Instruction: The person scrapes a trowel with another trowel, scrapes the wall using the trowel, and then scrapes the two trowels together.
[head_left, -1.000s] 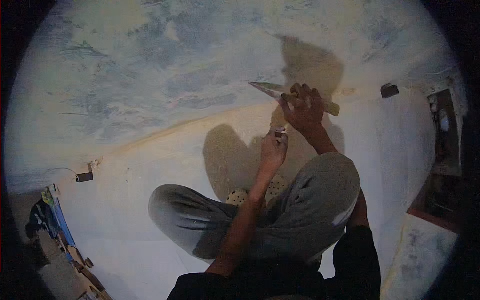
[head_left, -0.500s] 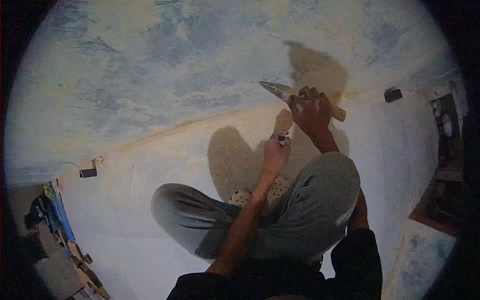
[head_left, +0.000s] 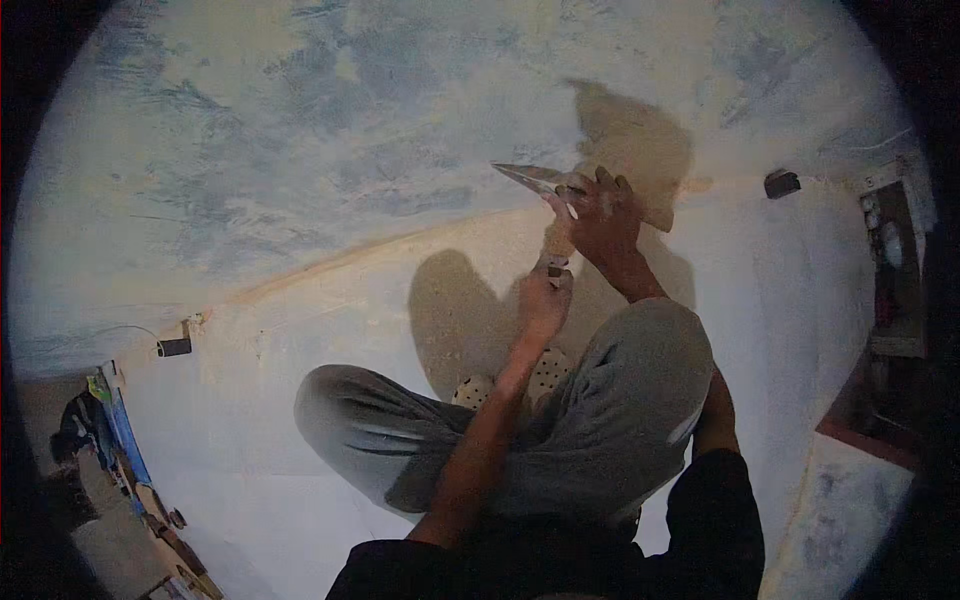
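My right hand point(head_left: 610, 220) is raised near the line where the mottled blue wall point(head_left: 300, 140) meets the pale floor surface point(head_left: 250, 410). Its fingers wrap around a trowel point(head_left: 527, 177) with a pointed metal blade aimed left; its grip is mostly hidden. Just below and to the left, my left hand point(head_left: 545, 305) is closed like a fist. A small tool with a dark part and a whitish top point(head_left: 555, 267) pokes up from it; the exact kind is unclear. The two hands are close, and I cannot tell whether the left tool touches the trowel.
My bent knees in grey trousers point(head_left: 390, 430) sit below the hands, with dotted footwear point(head_left: 548, 375) between. Small dark boxes stand at the wall's foot, left point(head_left: 174, 347) and right point(head_left: 782, 183). Assorted items point(head_left: 125, 440) line the left edge. A framed opening point(head_left: 893, 265) is at right.
Both hands have shifted slightly left. The trowel has turned a little, its tip moving left, and its handle end no longer shows. My left hand stays closed below it.
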